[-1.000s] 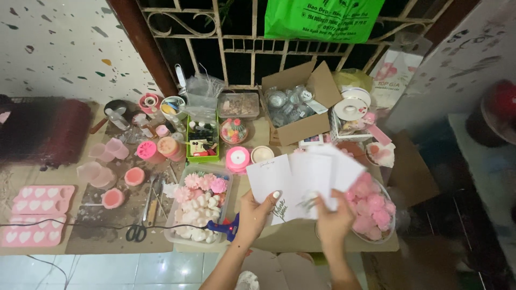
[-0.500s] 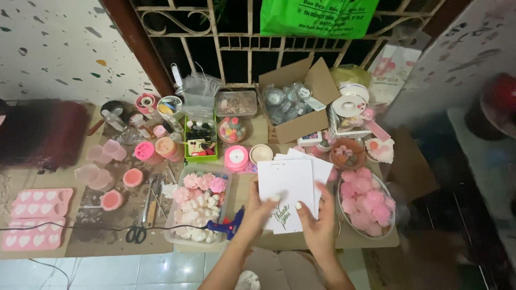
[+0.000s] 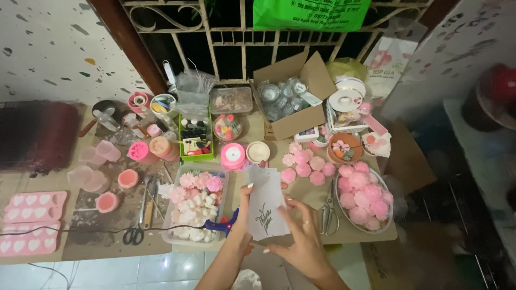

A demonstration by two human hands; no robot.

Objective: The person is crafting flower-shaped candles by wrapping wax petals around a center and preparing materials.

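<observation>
Both hands hold a stack of white cards at lower centre of the frame.

The left hand [image 3: 245,207] pinches the white cards [image 3: 264,205] along their left edge, fingers closed on the paper; the right hand [image 3: 299,241] touches the lower right corner with fingers spread, not gripping. The cards' long axis runs near vertical, tilted slightly left. Close left: a clear tray of flowers [image 3: 194,204] and a blue glue gun [image 3: 224,223]. Close right: steel scissors [image 3: 327,214] and a bowl of pink flowers [image 3: 363,200].
</observation>
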